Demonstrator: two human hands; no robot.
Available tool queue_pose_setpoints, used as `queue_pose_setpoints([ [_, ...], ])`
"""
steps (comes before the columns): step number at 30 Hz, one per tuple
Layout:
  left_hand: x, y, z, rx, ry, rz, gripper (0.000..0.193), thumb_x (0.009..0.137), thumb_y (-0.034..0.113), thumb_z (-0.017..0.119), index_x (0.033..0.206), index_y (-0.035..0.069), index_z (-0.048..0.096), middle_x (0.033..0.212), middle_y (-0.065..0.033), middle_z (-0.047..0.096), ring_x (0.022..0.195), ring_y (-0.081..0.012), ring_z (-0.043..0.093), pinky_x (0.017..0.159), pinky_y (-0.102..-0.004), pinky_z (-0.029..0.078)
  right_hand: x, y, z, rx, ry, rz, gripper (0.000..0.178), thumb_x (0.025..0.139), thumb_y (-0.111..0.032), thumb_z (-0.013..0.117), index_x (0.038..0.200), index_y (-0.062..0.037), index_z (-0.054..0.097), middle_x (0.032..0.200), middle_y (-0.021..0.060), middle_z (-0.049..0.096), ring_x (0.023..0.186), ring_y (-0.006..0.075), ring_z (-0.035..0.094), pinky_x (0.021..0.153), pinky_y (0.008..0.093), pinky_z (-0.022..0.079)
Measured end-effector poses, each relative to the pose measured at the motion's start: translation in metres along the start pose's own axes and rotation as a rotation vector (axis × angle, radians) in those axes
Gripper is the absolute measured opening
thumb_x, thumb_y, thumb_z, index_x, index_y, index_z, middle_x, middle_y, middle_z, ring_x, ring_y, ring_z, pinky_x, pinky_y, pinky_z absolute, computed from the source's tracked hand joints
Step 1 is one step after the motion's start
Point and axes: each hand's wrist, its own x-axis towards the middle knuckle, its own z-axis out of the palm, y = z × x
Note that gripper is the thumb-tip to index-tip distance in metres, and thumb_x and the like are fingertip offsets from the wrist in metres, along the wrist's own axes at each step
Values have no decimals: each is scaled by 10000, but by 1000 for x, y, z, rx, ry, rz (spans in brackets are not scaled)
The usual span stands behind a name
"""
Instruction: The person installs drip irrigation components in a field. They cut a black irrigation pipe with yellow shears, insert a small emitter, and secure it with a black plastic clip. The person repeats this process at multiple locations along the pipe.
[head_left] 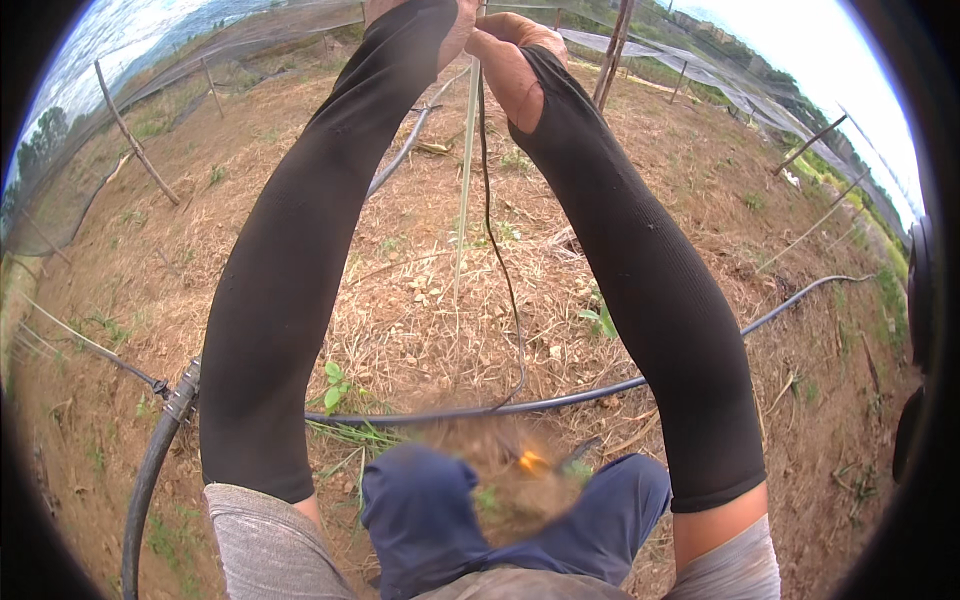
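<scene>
Both my arms, in black sleeves, reach up to the top edge, where my hands almost meet. My left hand (459,32) is partly cut off by the frame, and its fingers do not show. My right hand (513,66) is curled, its fingers bent toward the left hand; what they hold, if anything, is hidden. Just below the hands, a pale thin stake or strip (467,165) runs down to the ground. Beside it hangs a thin black tube (488,205), curving down to a black irrigation pipe (560,402) that lies across the ground before my knees.
A thicker black hose (150,490) with a ribbed coupling (181,393) lies at left. Behind the hands runs a grey pipe (408,148). Wooden posts (135,135) and netting (690,62) border the dry, straw-strewn soil. A small green plant (334,385) grows by the pipe. An orange blur (532,461) shows between my knees.
</scene>
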Motion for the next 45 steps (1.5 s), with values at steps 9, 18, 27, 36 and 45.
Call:
queue_pose_setpoints([
  [9, -19, -28, 22, -497, -236, -136, 297, 872, 30, 626, 1167, 51, 615, 996, -102, 671, 901, -161, 649, 774, -295, 542, 30, -18, -41, -82, 39, -91, 200, 869, -140, 662, 1000, 8, 635, 923, 103, 670, 839, 156, 636, 716, 291, 505],
  [18, -25, -1, 23, -255, -31, -67, 199, 897, 171, 658, 1058, 55, 679, 891, -94, 731, 826, -135, 699, 725, -289, 551, 36, -28, -36, -66, -63, -231, 187, 890, -143, 638, 975, 22, 622, 871, 90, 664, 793, 153, 640, 704, 291, 517],
  [27, -7, -16, 31, -676, 114, -294, 209, 964, 189, 583, 886, 16, 671, 743, -54, 675, 697, -154, 660, 654, -289, 539, 35, -4, -21, 382, 30, 86, 155, 938, -167, 617, 968, -22, 572, 851, 80, 649, 732, 148, 619, 668, 279, 508],
  [36, 24, -32, 23, -974, -99, -558, 236, 939, 240, 641, 983, 9, 621, 778, -55, 662, 642, -156, 632, 584, -302, 542, 53, -8, -27, 538, -270, 147, 198, 927, -195, 660, 1002, -27, 588, 880, 63, 649, 741, 149, 633, 677, 266, 517],
  [45, -4, -41, 46, -1227, -114, -629, 206, 950, 261, 624, 983, 61, 660, 804, -37, 673, 657, -134, 630, 563, -248, 493, 48, -25, -49, 330, -312, 215, 141, 904, -188, 695, 965, -84, 622, 867, 15, 656, 759, 112, 621, 632, 226, 449],
])
